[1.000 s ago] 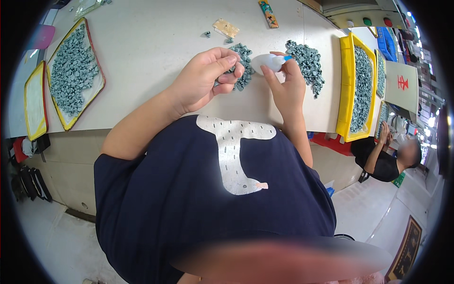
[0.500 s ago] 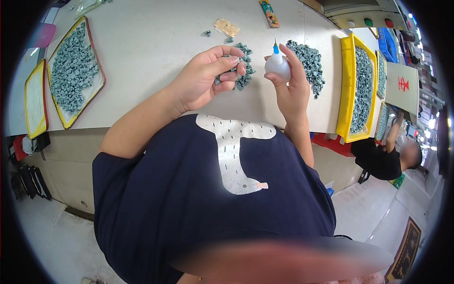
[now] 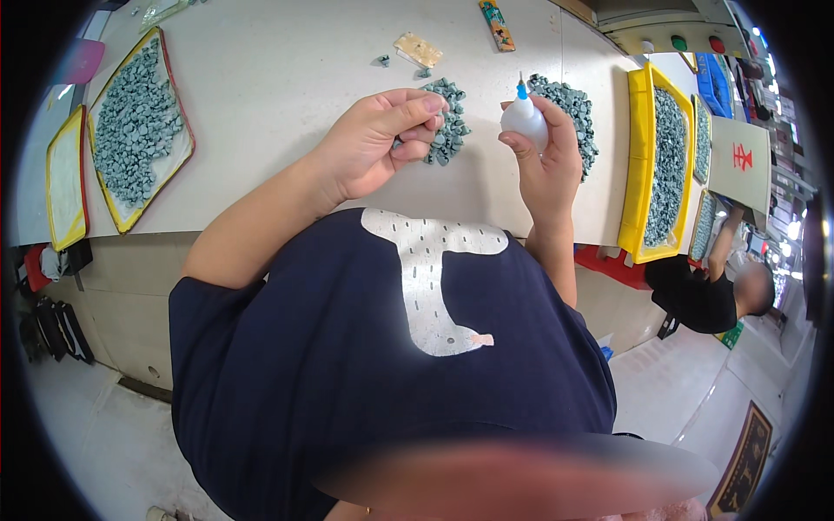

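Observation:
My left hand [image 3: 375,139] is closed, thumb over the bent fingers, with a bit of small grey-green pieces showing at its edge; most of what it holds is hidden. Just past its fingertips lies a small pile of grey-green pieces [image 3: 450,130] on the white table. My right hand [image 3: 552,156] is wrapped round a white squeeze bottle [image 3: 526,123] with a blue needle tip pointing up and away from me. Partly behind that hand is a second pile of grey-green pieces [image 3: 569,108].
On the left, a red-rimmed tray [image 3: 176,95] of similar pieces lies beside a yellow-edged tray [image 3: 65,187]. A yellow bin [image 3: 638,165] full of pieces stands at right. A beige packet [image 3: 419,49] and a green-orange packet [image 3: 496,24] lie farther back. A co-worker [image 3: 704,291] sits at far right.
My right hand has shifted slightly to the right and nearer me with the squeeze bottle. The fingers of my left hand have curled in more tightly.

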`<action>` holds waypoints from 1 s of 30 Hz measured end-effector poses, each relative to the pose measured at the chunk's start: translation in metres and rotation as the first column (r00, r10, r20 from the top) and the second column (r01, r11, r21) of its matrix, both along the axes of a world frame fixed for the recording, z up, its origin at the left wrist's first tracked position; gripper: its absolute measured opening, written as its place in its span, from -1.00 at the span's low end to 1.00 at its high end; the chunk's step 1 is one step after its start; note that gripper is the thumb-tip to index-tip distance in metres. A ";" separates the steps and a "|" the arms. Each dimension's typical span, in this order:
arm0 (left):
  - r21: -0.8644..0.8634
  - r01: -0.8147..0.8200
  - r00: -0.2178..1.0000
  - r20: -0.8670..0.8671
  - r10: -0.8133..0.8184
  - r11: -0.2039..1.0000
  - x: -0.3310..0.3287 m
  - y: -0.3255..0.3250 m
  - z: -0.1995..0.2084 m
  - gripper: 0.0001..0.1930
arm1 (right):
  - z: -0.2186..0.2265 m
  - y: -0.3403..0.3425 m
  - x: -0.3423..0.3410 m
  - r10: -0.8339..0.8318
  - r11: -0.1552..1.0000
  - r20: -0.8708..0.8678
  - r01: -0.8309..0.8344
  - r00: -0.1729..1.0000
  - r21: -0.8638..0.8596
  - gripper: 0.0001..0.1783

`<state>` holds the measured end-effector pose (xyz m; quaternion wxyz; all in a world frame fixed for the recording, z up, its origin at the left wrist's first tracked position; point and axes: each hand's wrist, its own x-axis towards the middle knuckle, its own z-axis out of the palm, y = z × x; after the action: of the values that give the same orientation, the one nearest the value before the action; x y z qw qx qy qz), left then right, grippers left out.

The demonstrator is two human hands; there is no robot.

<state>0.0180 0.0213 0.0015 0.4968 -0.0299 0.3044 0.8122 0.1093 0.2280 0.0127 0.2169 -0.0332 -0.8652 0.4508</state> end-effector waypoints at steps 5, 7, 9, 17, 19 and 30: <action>-0.022 -0.012 1.000 -0.016 0.012 1.000 -0.001 0.001 0.001 -0.81 | 0.003 -0.002 0.002 0.008 0.998 0.044 -0.010 0.999 0.062 -0.50; -0.004 -0.022 1.000 0.014 0.022 1.000 -0.002 0.000 0.001 -0.80 | 0.005 -0.002 0.003 0.001 0.996 0.045 -0.004 0.999 0.084 -0.50; -0.001 -0.030 0.999 0.039 0.030 1.000 -0.002 0.000 0.001 -0.81 | 0.006 -0.003 0.003 0.000 0.996 0.046 -0.004 0.999 0.093 -0.50; 0.105 -0.038 0.999 0.043 0.033 0.994 -0.002 0.000 -0.009 -0.81 | 0.012 -0.005 0.006 0.037 0.975 0.049 -0.046 0.998 0.218 -0.51; 0.099 -0.032 0.999 0.043 0.027 0.995 -0.001 0.000 -0.009 -0.81 | 0.012 -0.006 0.006 0.026 0.977 0.037 -0.033 0.999 0.213 -0.49; 0.105 -0.010 0.987 0.159 -0.007 0.994 -0.001 0.001 -0.007 -0.80 | 0.028 -0.005 0.009 -0.004 0.847 -0.083 0.048 0.997 0.529 -0.53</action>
<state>0.0167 0.0218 -0.0052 0.5197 -0.0686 0.2203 0.8226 0.1185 0.2225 0.0411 0.2577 0.0342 -0.9463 0.1923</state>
